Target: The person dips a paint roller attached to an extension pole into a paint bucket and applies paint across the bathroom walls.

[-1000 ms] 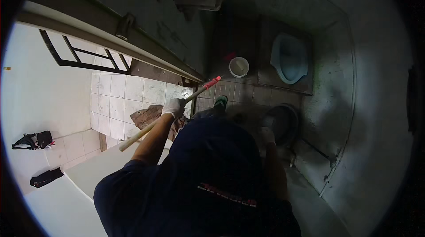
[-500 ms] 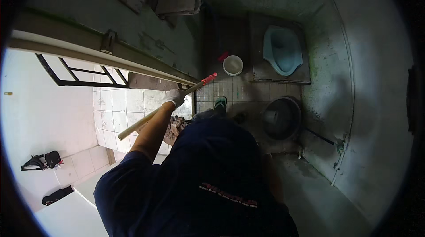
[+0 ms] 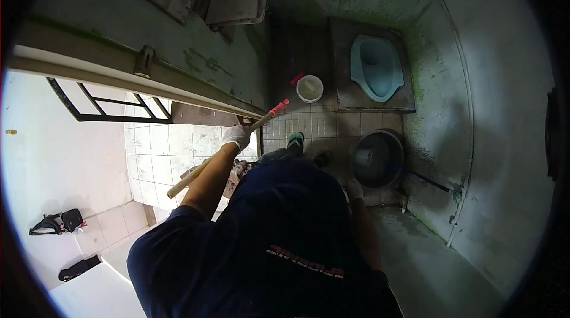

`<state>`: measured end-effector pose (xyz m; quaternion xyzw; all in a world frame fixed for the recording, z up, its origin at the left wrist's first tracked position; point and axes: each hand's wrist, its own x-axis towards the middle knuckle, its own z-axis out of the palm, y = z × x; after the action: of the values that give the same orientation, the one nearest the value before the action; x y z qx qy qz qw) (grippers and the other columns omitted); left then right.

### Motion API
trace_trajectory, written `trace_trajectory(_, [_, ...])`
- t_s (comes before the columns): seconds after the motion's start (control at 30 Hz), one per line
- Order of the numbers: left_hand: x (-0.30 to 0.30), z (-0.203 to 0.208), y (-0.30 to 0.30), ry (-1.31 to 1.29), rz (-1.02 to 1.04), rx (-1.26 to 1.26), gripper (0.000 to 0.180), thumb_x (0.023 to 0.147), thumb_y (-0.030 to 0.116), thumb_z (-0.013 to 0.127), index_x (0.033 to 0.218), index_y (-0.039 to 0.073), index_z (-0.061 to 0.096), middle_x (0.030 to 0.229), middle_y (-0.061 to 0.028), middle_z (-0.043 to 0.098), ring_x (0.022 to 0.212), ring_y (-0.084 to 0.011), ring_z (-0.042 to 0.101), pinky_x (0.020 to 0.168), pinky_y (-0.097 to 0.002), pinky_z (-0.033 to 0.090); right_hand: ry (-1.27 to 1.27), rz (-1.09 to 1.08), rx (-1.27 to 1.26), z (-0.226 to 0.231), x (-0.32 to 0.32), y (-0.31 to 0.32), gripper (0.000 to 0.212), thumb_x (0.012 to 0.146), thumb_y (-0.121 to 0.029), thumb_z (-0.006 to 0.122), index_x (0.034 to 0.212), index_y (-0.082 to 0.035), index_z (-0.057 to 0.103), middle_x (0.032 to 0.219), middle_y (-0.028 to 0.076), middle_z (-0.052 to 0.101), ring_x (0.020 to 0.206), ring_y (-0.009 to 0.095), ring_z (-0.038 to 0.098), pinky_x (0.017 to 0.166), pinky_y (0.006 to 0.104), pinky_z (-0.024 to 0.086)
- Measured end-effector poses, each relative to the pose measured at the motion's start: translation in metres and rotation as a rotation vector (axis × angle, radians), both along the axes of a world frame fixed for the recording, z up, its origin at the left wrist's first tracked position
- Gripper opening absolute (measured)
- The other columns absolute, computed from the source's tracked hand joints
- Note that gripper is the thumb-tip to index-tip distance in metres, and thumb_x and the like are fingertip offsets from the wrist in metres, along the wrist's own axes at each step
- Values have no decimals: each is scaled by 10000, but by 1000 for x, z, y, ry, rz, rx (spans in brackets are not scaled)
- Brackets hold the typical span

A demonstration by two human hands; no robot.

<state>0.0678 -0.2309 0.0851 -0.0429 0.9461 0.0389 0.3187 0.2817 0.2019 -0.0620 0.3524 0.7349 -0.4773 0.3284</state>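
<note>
My left hand (image 3: 236,137), in a white glove, is closed around a long pale pole (image 3: 189,179) with a red end fitting (image 3: 279,107). The pole slants from the lower left up toward a white bucket (image 3: 310,89) on the dark floor. The red end stops just short of the bucket. My right hand (image 3: 354,189), also in a white glove, hangs low at my right side, near a large dark tub (image 3: 377,159). Its fingers are too hidden and dim to make out. A pale scoop-like container (image 3: 363,157) is inside the tub.
A blue squat toilet (image 3: 377,68) is set in a raised platform at the far right. A small red object (image 3: 297,78) lies beside the bucket. At the left is a doorway with a black metal rack (image 3: 113,104). A hose (image 3: 428,182) runs to the wall tap (image 3: 455,195).
My left hand has shifted slightly right and down with the pole. The right hand has come into view beside the tub. The view has moved a little.
</note>
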Motion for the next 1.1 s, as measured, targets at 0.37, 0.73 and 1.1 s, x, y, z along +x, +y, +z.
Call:
trace_trajectory(0.37, [4, -4, 0, -4, -133, 17, 227, 862, 194, 518, 989, 98, 679, 932, -184, 681, 872, -356, 665, 739, -460, 525, 90, 603, 188, -50, 41, 27, 304, 930, -180, 439, 1130, -64, 635, 1208, 129, 607, 1096, 250, 581, 917, 386, 460])
trace_trajectory(0.73, [5, -10, -6, 0, -148, -2, 248, 875, 193, 481, 1003, 99, 671, 932, -179, 682, 866, -357, 666, 717, -473, 524, 189, 1256, 474, -9, 29, 20, 376, 903, -238, 416, 1157, -53, 623, 1200, 118, 619, 1082, 226, 596, 916, 371, 443])
trace_trajectory(1.1, [16, -6, -4, -5, -101, 6, 245, 855, 186, 507, 1027, 118, 667, 936, -178, 677, 884, -344, 663, 725, -471, 523, -59, 236, 164, 16, 18, 8, 360, 871, -236, 460, 1098, -27, 645, 1123, 113, 649, 1070, 264, 589, 901, 392, 454])
